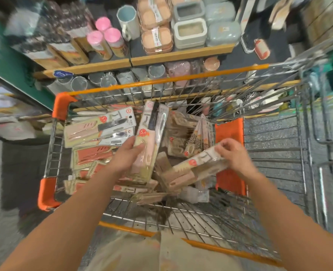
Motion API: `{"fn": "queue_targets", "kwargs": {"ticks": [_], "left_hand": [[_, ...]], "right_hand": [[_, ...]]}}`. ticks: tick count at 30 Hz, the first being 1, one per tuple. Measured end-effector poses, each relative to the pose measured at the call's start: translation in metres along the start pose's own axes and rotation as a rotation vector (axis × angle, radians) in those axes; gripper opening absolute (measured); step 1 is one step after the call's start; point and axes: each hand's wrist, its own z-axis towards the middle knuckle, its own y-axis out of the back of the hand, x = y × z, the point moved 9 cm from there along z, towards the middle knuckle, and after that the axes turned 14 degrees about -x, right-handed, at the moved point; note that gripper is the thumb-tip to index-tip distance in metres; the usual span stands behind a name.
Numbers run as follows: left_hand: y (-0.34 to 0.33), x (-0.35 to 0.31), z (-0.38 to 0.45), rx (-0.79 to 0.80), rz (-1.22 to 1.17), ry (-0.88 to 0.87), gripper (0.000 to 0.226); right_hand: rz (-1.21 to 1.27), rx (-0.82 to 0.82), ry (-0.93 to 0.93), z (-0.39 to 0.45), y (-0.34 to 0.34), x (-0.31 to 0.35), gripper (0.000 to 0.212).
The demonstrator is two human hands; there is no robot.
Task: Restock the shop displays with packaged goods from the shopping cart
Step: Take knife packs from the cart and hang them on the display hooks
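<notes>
The left hand (131, 151) grips a long flat card package with a pale pink knife under clear plastic (149, 141), fingers curled round its lower edge, and holds it lifted above the goods. The right hand (235, 153) pinches the top end of a second flat package with a beige-handled knife (195, 168), which lies tilted on the pile just below and to the left of this hand.

To do this step well, I think each package should be taken by its card edge, not by the soft plastic, and lifted straight up so that it does not pull the neighbouring packs with it.

The metal wire shopping cart with orange plastic corners (64, 106) holds many similar packages: pink and coral knives to the left of the left hand, brownish packs between both hands. Beyond the hands, the wooden-edged display shelf (181, 52) carries pink-capped jars (107, 39) and grey lidded plastic boxes (189, 32).
</notes>
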Motion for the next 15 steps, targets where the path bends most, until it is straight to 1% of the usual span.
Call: {"fn": "queue_targets", "kwargs": {"ticks": [3, 6, 8, 13, 14, 15], "left_hand": [[-0.009, -0.013, -0.006, 0.064, 0.047, -0.064, 0.025], [-0.025, -0.019, -0.014, 0.15, 0.105, -0.116, 0.022], [-0.038, -0.025, -0.022, 0.185, 0.107, -0.149, 0.019], [-0.061, -0.016, -0.041, 0.298, 0.094, -0.087, 0.019], [-0.065, -0.015, -0.044, 0.321, 0.094, -0.092, 0.022], [-0.067, -0.013, -0.044, 0.338, 0.072, -0.09, 0.036]], "right_hand": [[0.001, 0.028, 0.093, 0.006, 0.028, 0.046, 0.011], [0.026, 0.039, 0.15, 0.011, 0.032, 0.081, 0.017], [0.08, 0.01, 0.188, 0.013, 0.029, 0.097, 0.018], [0.071, 0.027, 0.193, 0.015, -0.002, 0.111, 0.019], [0.092, 0.024, 0.196, 0.015, -0.007, 0.115, 0.018], [0.113, 0.015, 0.194, 0.013, -0.01, 0.118, 0.015]]}}
